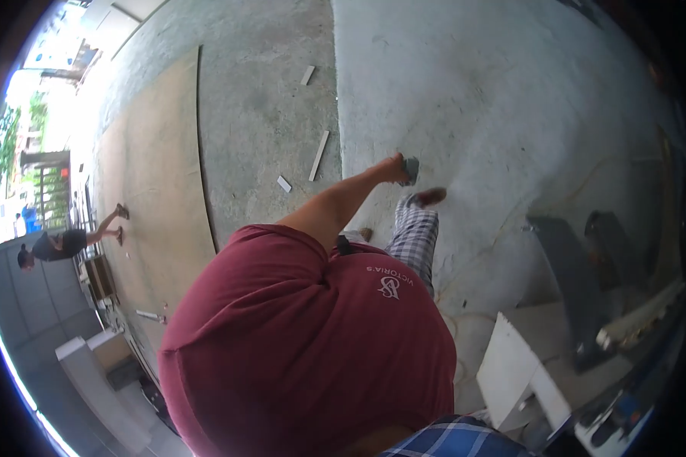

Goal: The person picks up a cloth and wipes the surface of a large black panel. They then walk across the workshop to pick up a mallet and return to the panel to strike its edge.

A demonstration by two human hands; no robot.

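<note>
My left hand point(397, 166) reaches forward from a maroon sleeve, its fingers closed at a small grey-green thing point(411, 171) that I cannot make out. Just below it are a leg in checked trousers point(415, 232) and a brown shoe or foot point(431, 196). The maroon shirt point(305, 350) fills the lower middle, with pale lettering on it. No right hand shows. Blue plaid cloth point(465, 440) lies at the bottom edge beside a strip of skin whose owner is unclear.
Thin pale strips point(319, 155) lie on the concrete floor point(259, 99). A large tan sheet point(156, 167) spreads at left, where another person point(67, 242) in dark clothes walks. White panels point(514, 365) and a dark curved piece point(568, 278) stand at lower right.
</note>
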